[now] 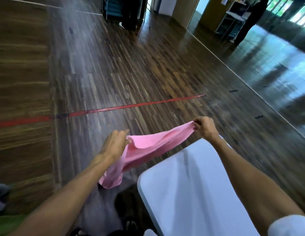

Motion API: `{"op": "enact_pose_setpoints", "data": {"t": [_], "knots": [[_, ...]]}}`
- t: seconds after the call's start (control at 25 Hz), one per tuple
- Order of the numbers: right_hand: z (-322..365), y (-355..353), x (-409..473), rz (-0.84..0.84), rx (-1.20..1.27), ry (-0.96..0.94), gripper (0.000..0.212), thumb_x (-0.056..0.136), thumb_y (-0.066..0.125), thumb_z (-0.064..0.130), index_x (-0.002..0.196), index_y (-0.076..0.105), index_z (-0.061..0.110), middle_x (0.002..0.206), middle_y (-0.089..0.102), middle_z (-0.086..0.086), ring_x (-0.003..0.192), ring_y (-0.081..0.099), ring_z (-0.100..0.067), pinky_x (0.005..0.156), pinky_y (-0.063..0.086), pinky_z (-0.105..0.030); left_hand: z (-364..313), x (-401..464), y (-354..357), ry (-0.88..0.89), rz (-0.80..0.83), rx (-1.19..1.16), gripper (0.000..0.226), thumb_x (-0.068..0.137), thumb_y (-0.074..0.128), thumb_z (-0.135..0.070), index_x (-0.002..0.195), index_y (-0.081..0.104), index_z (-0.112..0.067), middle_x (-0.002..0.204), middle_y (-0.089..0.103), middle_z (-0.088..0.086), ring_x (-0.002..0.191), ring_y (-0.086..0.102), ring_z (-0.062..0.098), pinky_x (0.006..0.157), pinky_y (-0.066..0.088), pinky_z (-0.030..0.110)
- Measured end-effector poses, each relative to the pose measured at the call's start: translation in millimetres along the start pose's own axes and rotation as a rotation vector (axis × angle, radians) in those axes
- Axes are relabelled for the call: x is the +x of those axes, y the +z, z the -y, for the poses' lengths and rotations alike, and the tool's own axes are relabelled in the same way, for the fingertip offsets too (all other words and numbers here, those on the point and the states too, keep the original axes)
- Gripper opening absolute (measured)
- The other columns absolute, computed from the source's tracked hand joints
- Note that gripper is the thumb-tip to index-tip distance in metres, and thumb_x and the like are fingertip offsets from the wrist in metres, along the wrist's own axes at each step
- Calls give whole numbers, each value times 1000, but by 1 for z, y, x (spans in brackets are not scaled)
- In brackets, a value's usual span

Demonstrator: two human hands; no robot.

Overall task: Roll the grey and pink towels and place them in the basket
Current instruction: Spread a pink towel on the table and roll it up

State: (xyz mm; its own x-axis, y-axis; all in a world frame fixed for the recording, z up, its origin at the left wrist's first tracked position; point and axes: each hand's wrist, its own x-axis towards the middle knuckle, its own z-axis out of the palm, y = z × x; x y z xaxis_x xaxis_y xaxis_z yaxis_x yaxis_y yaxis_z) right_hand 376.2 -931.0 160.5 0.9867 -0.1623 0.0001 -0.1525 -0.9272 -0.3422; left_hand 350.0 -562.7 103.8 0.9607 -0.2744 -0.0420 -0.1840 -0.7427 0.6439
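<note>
Pink towel [148, 149] stretched in mid-air over the wood floor [114, 74], beside the white surface [191, 184], corners pinched by left hand [114, 143] and right hand [205, 127], arms outstretched.

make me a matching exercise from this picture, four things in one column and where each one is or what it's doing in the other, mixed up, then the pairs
Things:
1. pink towel
2. white table
3. red line
4. right hand

Places or states:
A. runs across the wooden floor
B. stands at the lower right, bare top showing
C. pinches one corner of the towel
D. hangs in the air, stretched between both hands

Pairs: 1-D, 2-B, 3-A, 4-C
</note>
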Motion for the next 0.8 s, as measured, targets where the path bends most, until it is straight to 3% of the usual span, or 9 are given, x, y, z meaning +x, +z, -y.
{"op": "enact_pose_setpoints", "data": {"t": [0.08, 0.12, 0.24, 0.32, 0.44, 0.56, 0.8], "knots": [[-42, -13, 18, -26, 0, 16, 18, 84, 56, -7, 90, 72, 0, 79, 72, -15, 74, 69, -28, 72, 51, -34, -20, 1, 32, -43, 13, 5, 26, 90, 59, -18, 68, 46, -19, 86, 66, 22, 86, 61, 42, 64, 36, 36], [-63, -18, 28, -30, -7, 14, 19, 84, 56, -8, 91, 72, -1, 80, 72, -15, 73, 68, -27, 69, 48, -31, -32, 1, 46, -77, 8, 4, 27, 91, 58, -17, 66, 48, -18, 85, 67, 22, 84, 61, 41, 64, 36, 36], [-127, -23, 60, -23, -56, 10, 21, 83, 55, -10, 93, 72, -3, 85, 73, -17, 77, 66, -27, 66, 35, -21, -57, 2, 89, -160, -14, -5, 13, 89, 58, -11, 81, 68, -13, 83, 71, 14, 81, 64, 32, 66, 40, 33], [-166, -17, 74, 8, -95, 13, 22, 83, 55, -9, 95, 72, -2, 92, 73, -19, 87, 67, -32, 70, 37, -26, -61, -6, 110, -174, -56, -33, 13, 86, 62, -7, 85, 74, -12, 84, 72, 8, 74, 63, 23, 64, 37, 27], [-221, -7, 89, 14, -96, 50, 20, 84, 57, -5, 94, 72, -1, 94, 73, -19, 88, 66, -33, 71, 39, -29, -53, -16, 143, -150, -142, -5, 10, 79, 71, 0, 81, 75, -8, 80, 72, 9, 67, 63, 23, 60, 37, 25], [-263, 9, 91, 18, -106, 70, 10, 84, 65, -1, 90, 73, 1, 88, 71, -19, 81, 64, -31, 68, 37, -29, -40, -28, 165, -201, -106, 61, 8, 77, 76, -5, 82, 74, -12, 77, 68, 8, 67, 63, 27, 62, 46, 32], [-312, 51, 60, 13, -130, -12, 16, 88, 63, 8, 97, 74, 1, 95, 72, -23, 89, 66, -39, 79, 48, -40, -43, -58, 181, -195, -59, 237, 15, 88, 61, -22, 94, 75, -22, 85, 61, -2, 71, 65, 23, 53, 49, 30]]}}
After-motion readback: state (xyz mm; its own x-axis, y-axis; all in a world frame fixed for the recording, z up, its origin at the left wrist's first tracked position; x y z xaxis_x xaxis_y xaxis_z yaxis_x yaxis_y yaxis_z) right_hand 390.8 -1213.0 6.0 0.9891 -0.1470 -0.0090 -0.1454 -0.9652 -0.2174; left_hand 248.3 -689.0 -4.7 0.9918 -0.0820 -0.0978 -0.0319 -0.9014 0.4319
